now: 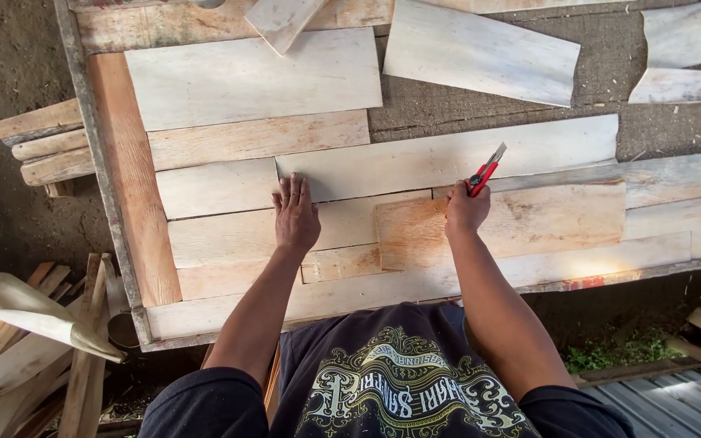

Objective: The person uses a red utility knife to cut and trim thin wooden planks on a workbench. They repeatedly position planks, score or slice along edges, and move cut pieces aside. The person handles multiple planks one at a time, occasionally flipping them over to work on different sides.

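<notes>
— What are you holding right now?

— Your right hand (466,212) is closing its grip around a red utility knife (485,172), the blade pointing up and away from you over a long pale plank (448,158). Your fingers are hiding most of the handle, so only the red upper part and the blade are showing.

— And the other one?

— Your left hand (295,215) is lying flat, fingers together, holding nothing, and pressing where that long plank is meeting a shorter board (217,188) to its left. The hand is covering the seam there.

— Where is all this sitting?

— Thin boards are covering the counter (135,178), edge to edge, and a browner board (521,223) is lying just under your knife hand. More pale sheets (480,50) are resting on the far side, some cut off by the top edge.

— Anything around you?

— A stack of sticks (46,144) is poking out beyond the counter's left rim, and loose wood scraps (18,341) are piling up low on your left. Your own chest is blocking the counter's near edge.
</notes>
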